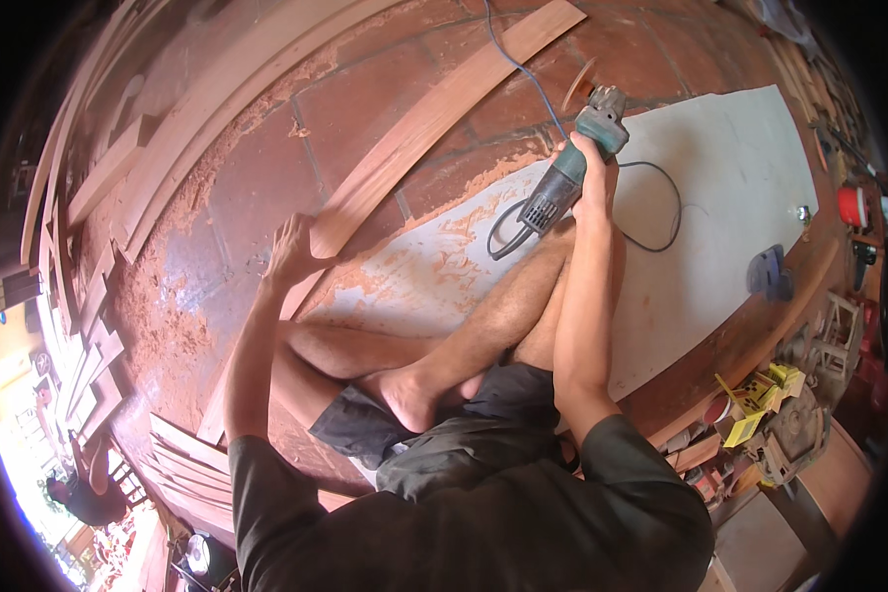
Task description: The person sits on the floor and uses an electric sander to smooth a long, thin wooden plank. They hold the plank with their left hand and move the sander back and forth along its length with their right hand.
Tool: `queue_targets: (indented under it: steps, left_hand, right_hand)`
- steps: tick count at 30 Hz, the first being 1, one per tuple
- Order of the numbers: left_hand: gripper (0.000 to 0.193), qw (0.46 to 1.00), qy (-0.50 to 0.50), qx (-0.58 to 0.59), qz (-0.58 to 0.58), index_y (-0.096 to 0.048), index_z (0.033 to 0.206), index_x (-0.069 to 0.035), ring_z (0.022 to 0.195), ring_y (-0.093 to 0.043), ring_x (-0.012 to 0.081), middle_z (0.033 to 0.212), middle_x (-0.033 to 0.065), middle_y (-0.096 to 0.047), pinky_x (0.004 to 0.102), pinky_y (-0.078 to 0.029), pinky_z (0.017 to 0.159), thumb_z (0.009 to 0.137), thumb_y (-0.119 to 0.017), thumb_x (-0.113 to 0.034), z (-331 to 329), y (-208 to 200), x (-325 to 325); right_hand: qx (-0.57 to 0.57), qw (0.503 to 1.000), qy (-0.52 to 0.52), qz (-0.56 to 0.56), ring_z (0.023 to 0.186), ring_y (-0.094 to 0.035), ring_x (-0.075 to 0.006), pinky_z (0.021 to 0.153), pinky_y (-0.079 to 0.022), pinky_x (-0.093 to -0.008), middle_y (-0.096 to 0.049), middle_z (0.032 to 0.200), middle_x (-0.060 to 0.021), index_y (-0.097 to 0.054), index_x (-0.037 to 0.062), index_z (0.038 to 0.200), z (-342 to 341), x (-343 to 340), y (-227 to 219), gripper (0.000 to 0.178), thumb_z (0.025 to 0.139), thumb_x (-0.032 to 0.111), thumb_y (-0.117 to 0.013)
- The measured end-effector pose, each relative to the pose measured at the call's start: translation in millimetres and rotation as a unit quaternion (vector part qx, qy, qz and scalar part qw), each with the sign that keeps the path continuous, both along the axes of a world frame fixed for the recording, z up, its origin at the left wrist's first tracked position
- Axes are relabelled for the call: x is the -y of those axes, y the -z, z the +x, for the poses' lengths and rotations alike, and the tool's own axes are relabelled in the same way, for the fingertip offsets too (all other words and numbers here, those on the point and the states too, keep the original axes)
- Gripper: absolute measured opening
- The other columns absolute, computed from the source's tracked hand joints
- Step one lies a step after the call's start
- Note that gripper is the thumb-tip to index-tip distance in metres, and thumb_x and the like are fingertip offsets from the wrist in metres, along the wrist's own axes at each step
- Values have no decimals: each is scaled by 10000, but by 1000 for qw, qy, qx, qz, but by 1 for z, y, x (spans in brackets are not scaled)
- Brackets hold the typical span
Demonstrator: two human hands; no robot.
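Observation:
In my right hand [596, 178] is a green and black angle grinder [560, 178], held by its body above my bent knee. Its brown disc [579, 87] is at the far end, tilted and clear of the wood. My left hand [294, 253] grips a long wooden plank [444, 113], fingers at one edge and thumb across at the other. The plank runs slantwise from the far middle to beside my left leg. A white sheet [705, 217] lies under the grinder, with reddish wood shavings [419, 266] scattered over its left part.
Several long boards [197, 123] lie at the left, and shorter pieces [94, 345] are piled nearer. A blue cord [523, 69] crosses the tiled floor. At the right are a dark blue object [770, 274], a yellow item [760, 400] and tools. Another person [89, 488] is at lower left.

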State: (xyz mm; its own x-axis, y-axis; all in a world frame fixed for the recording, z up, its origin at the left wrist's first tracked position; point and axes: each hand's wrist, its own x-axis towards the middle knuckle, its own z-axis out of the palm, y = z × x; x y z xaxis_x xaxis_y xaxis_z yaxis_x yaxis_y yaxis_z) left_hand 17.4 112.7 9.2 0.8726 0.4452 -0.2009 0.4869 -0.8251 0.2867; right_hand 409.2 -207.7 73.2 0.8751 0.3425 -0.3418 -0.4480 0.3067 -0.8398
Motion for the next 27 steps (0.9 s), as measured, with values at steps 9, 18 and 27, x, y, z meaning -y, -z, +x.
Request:
queue_targets:
  steps: [9, 18, 27]
  left_hand:
    - [853, 994, 53, 78, -50, -506, 1306, -2, 1199, -512, 377, 1249, 173, -520, 452, -466, 1009, 600, -912, -257, 42, 0, -8]
    - [824, 995, 61, 63, -50, -513, 1293, -2, 1179, -513, 378, 1237, 189, -511, 464, -450, 1016, 613, -911, -241, 11, 6, -55]
    - [1035, 990, 40, 3, -137, -474, 1493, -176, 1377, -434, 404, 1498, 177, -462, 513, -369, 1155, 608, -960, -405, -23, -36, -19]
  right_hand:
    - [4, 1000, 3, 12, 732, -651, -233, 698, -576, -369, -636, 833, -114, -584, 6, 1017, 6, 1, 7, 298, 852, 187, -754]
    - [32, 998, 10, -51, 671, -673, -215, 611, -563, -348, -663, 848, -126, -585, -23, 1106, 9, 6, 2, 409, 799, 135, -803]
    - [-27, 991, -68, -114, 821, -651, -213, 761, -519, -352, -673, 900, -82, -644, 33, 1035, 22, -22, 43, 289, 891, 276, -704]
